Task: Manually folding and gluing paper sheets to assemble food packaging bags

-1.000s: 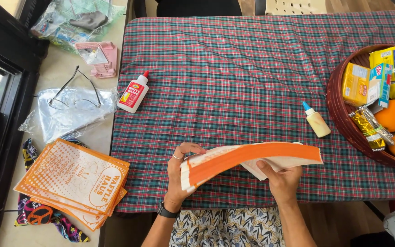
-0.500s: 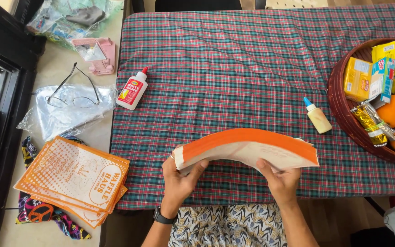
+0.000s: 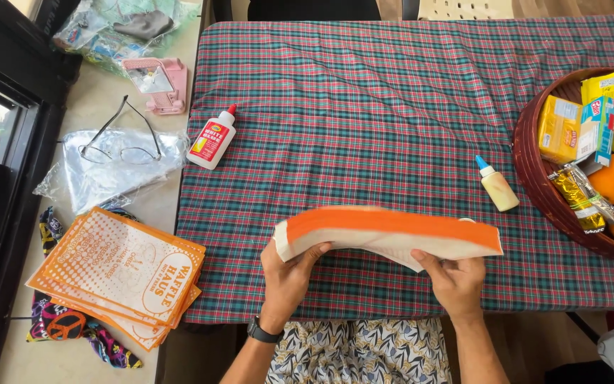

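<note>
Orange-edged paper bag (image 3: 392,235) held flat and level above the near edge of the plaid tablecloth (image 3: 392,107), gripped at both ends. Left hand (image 3: 289,274) under the bag's left end, thumb pressed on the underside; right hand (image 3: 456,281) pinching the lower right fold, both forearms rising from the bottom of the frame, watch on the left wrist. Beyond the bag, small glue bottle (image 3: 497,185) beside a wicker basket (image 3: 534,178); larger white glue bottle (image 3: 212,139) at left, near a stack of orange printed bags (image 3: 119,274).
</note>
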